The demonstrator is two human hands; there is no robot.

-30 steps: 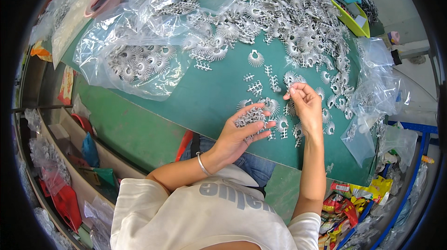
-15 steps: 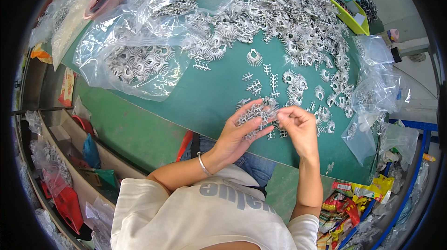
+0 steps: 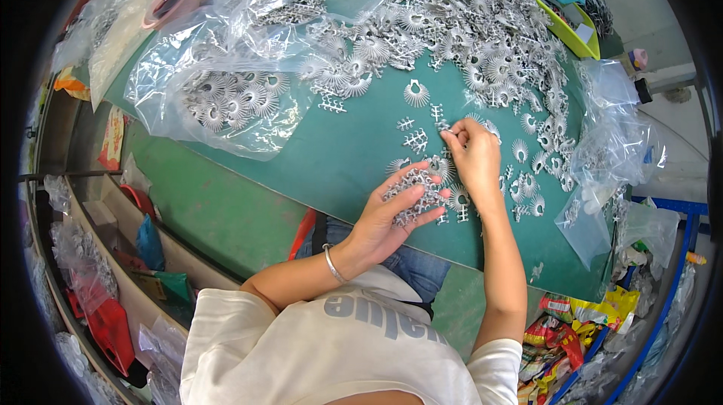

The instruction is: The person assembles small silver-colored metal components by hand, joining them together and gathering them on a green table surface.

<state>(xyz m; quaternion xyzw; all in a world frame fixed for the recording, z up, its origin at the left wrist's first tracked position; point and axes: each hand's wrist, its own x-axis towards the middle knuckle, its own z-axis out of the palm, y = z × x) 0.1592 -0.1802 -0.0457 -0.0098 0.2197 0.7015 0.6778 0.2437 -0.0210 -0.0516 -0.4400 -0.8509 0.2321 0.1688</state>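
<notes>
A bunch of small grey branched pieces [image 3: 416, 192] fills my left hand [image 3: 380, 218], its fingers curled round them just above the table's near edge. Farther out and to the right, my right hand [image 3: 476, 158] pinches at one end of a grey fishbone-shaped piece [image 3: 443, 127] on the green table [image 3: 354, 152]. Around it lie more loose pieces: a short branched one [image 3: 414, 140], another [image 3: 437, 113], and a round fan-shaped piece with spiky rays [image 3: 416, 93]. My right hand covers part of the pieces beneath it.
A large heap of grey pieces [image 3: 497, 43] spreads over the far right. Clear plastic bags [image 3: 267, 130] with more pieces lie at the left. A yellow-green bin [image 3: 580, 37] and a pink basket [image 3: 172, 0] stand at the edges. Wooden compartments [image 3: 181, 250] are at lower left.
My right hand has moved from beside my left hand forward and up to the loose pieces on the table. My left hand stays nearly in place, still holding its bunch.
</notes>
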